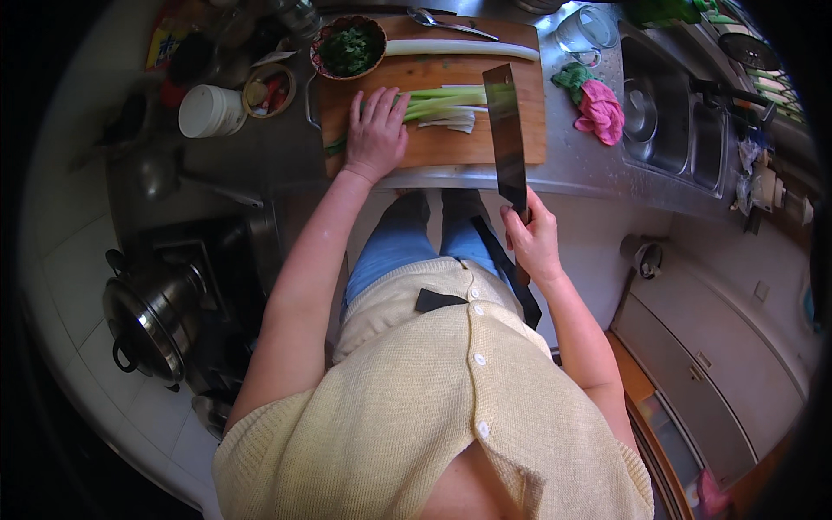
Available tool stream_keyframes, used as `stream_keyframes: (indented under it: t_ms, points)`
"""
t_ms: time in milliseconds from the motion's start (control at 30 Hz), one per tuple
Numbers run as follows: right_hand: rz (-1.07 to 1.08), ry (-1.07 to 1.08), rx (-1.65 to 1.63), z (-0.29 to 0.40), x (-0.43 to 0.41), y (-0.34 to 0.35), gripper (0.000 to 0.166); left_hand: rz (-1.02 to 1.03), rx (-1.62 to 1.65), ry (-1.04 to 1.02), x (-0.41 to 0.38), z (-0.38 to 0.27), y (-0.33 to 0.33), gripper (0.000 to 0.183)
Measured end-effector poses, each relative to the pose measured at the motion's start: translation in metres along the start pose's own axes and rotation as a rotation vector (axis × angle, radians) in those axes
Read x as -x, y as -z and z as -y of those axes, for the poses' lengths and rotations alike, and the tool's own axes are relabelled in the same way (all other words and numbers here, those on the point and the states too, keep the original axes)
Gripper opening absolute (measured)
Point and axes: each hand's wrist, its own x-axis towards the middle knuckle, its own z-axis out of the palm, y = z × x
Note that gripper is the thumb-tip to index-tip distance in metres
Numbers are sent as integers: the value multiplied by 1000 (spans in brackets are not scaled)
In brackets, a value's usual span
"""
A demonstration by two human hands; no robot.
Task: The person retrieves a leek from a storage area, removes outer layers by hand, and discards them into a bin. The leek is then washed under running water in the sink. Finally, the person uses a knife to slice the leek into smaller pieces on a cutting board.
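Note:
My left hand (377,133) lies over a bundle of pale green onion stalks (448,101) and holds them against a wooden cutting board (432,148). Dark green leaf ends stick out to the left of that hand. In my right hand (536,237) is the handle of a cleaver (506,133), its broad blade pointing away from me across the right ends of the stalks. Whether the edge touches them I cannot tell. A short cut white piece (452,121) sits beside the bundle. Farther back on the board lies a long white stalk (461,48).
Behind the board's left corner stands a patterned bowl (351,49) of chopped greens. A metal spoon (448,25) rests at the back. Rightward are a glass mug (587,31), pink and green cloths (599,110) and a steel sink (663,97). A steel pot (146,325) stands on the stove at left.

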Motion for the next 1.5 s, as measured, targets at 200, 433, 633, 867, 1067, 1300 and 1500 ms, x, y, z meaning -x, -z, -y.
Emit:
stream_keyframes:
  t_ms: [200,433,633,867,1067,1300,1500]
  points:
    - [-32,11,-20,-7,6,2,44,-30,44,-158,1,5,-1,39]
    - [-67,36,-9,-19,9,6,45,-82,101,-136,-2,-2,-6,31]
    - [-76,73,48,-33,8,8,46,-65,44,1,-28,-9,-14,28]
    - [-55,98,91,-28,5,13,47,-14,115,30,-35,-1,-18,20]
    - [-55,105,97,-34,1,17,48,-68,172,46,-35,-3,-14,21]
    - [-33,89,103,-30,-3,25,49,9,196,76,-42,2,-26,24]
    - [-14,92,118,-35,-6,33,50,-66,157,74,-45,-5,-29,24]
